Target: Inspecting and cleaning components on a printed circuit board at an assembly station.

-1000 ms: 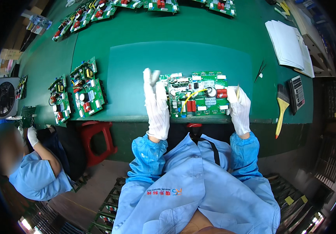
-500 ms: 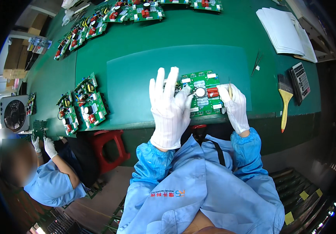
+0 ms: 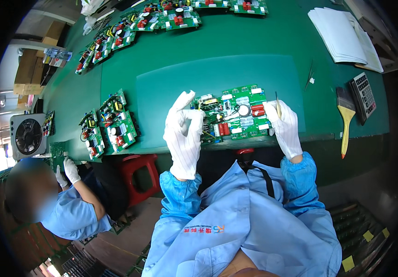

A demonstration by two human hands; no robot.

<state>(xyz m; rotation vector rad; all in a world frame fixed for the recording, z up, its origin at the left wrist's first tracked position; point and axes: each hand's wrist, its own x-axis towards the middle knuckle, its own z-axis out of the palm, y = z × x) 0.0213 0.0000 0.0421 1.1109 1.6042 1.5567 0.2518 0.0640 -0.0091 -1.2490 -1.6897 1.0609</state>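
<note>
A green circuit board (image 3: 238, 115) with red and white parts lies on a green mat (image 3: 171, 92) at the table's near edge. My left hand (image 3: 183, 134), in a white glove, curls its fingers over the board's left edge. My right hand (image 3: 284, 127), also gloved, rests at the board's right edge. It pinches thin tweezers (image 3: 277, 105) that point upward. Both blue sleeves come up from below.
Two more boards (image 3: 111, 122) lie to the left, and a row of boards (image 3: 162, 18) runs along the far edge. At the right are a paper stack (image 3: 342, 32), a calculator (image 3: 363, 94) and a brush (image 3: 345, 120). A co-worker's gloved hand (image 3: 72, 171) is at lower left near a fan (image 3: 28, 136).
My left hand, raised with fingers spread half a second ago, has come down and curled over the board's left edge. The right hand stays at the right edge.
</note>
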